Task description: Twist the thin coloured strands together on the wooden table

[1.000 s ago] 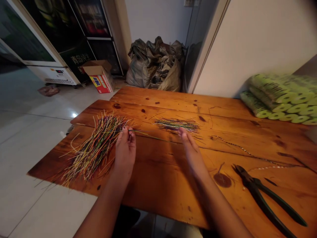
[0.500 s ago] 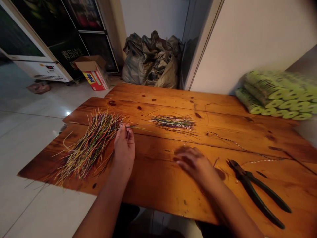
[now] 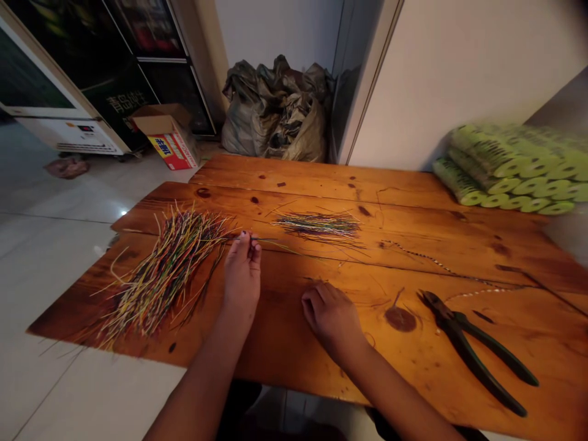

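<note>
My left hand (image 3: 244, 266) pinches a few thin coloured wires (image 3: 280, 245), dark and yellow-green, whose ends stick out to the right past the fingertips. Just to its left lies a large loose pile of multicoloured wires (image 3: 158, 275). A smaller, neater bundle of wires (image 3: 319, 224) rests on the table ahead of both hands. Low over the table, right of my left hand, my right hand (image 3: 331, 315) has its fingers curled in; whatever may be inside them is hidden. Farther right are cutting pliers (image 3: 473, 349) with dark green handles, lying with their handles spread.
The wooden table (image 3: 285, 343) also carries a twisted cord (image 3: 429, 260), a thin dark rod (image 3: 546, 288) and stacked green rolls (image 3: 509, 168) at its far right. Beyond it, on the floor, stand an open carton (image 3: 172, 138) and bulging sacks (image 3: 275, 113).
My left hand has moved right, drawing the wires away from the big pile. My right hand has shifted left and nearer to me, its fingers curling in. The view has shifted slightly.
</note>
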`<state>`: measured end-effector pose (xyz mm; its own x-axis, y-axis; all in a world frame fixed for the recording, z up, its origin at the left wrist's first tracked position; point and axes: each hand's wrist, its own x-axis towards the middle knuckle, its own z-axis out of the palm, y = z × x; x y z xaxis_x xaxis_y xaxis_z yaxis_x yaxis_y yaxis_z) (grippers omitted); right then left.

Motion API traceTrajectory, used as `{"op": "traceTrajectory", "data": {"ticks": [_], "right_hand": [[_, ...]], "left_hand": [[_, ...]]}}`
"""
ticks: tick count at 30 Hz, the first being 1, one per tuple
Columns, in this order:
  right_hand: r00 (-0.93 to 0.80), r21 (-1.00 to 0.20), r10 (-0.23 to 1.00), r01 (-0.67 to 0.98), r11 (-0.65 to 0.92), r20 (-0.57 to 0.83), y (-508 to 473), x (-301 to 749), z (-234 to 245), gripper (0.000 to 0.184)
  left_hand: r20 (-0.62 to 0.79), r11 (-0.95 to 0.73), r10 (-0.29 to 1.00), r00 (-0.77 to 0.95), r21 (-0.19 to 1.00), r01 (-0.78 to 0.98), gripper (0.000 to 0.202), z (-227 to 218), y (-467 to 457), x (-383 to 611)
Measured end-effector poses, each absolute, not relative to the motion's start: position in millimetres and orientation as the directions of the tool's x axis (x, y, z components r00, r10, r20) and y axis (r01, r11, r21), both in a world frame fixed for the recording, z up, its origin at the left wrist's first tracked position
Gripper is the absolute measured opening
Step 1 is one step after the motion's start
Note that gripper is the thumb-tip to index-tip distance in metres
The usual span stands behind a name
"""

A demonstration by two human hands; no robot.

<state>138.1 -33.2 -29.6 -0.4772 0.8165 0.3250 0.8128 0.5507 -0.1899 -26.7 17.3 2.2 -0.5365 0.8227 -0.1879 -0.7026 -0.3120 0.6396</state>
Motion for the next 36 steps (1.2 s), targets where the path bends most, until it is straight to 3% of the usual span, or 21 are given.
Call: {"op": "traceTrajectory", "data": {"ticks": [3, 7, 10, 12, 14, 16, 19, 22, 28, 36], "right_hand": [[-0.419, -0.315, 0.863, 0.809, 0.496, 0.282, -30, 145, -28, 0.015], [-0.191, -0.671, 0.966, 0.695, 0.259, 0.176, -15, 168, -25, 0.013], [0.035, -0.902, 0.997, 0.428, 0.05, 0.072, -1, 184, -28, 0.018], [0.084, -0.987, 0.996, 0.153, -0.046, -0.033, 7, 190, -31, 0.022], [0.011, -0.989, 0.993, -0.09, -0.116, -0.117, 9, 192, -29, 0.025], [-0.095, -0.963, 0.981, -0.194, -0.186, -0.17, 7, 191, -23, 0.029], [-0.217, -0.952, 0.939, -0.093, -0.292, -0.267, -3, 186, -8, 0.033], [-0.345, -0.955, 0.893, 0.052, -0.291, -0.29, -11, 179, 1, 0.033], [-0.477, -0.978, 0.854, 0.08, -0.195, -0.209, -14, 173, -3, 0.023], [-0.412, -0.981, 0.907, 0.196, -0.003, -0.085, -11, 179, -2, 0.032]], "left_hand": [[-0.204, -0.255, 0.86, -0.467, 0.621, -0.742, 0.011, 3, 17, -26], [-0.287, -0.171, 0.892, -0.349, 0.501, -0.848, 0.019, 9, 17, -26], [-0.316, -0.158, 0.911, -0.265, 0.326, -0.932, 0.028, 12, 17, -28], [-0.317, -0.133, 0.92, -0.231, 0.302, -0.944, 0.03, 12, 17, -27], [-0.3, -0.112, 0.923, -0.242, 0.391, -0.913, 0.024, 10, 18, -25], [-0.259, -0.089, 0.931, -0.257, 0.521, -0.849, 0.014, 7, 17, -23], [-0.19, -0.056, 0.95, -0.249, 0.68, -0.731, 0.005, 4, 16, -19], [-0.152, -0.041, 0.958, -0.244, 0.768, -0.639, 0.011, 3, 15, -16], [-0.155, -0.034, 0.953, -0.262, 0.801, -0.598, 0.015, 3, 16, -13], [-0.14, -0.058, 0.948, -0.284, 0.804, -0.592, 0.009, 1, 17, -15]]}}
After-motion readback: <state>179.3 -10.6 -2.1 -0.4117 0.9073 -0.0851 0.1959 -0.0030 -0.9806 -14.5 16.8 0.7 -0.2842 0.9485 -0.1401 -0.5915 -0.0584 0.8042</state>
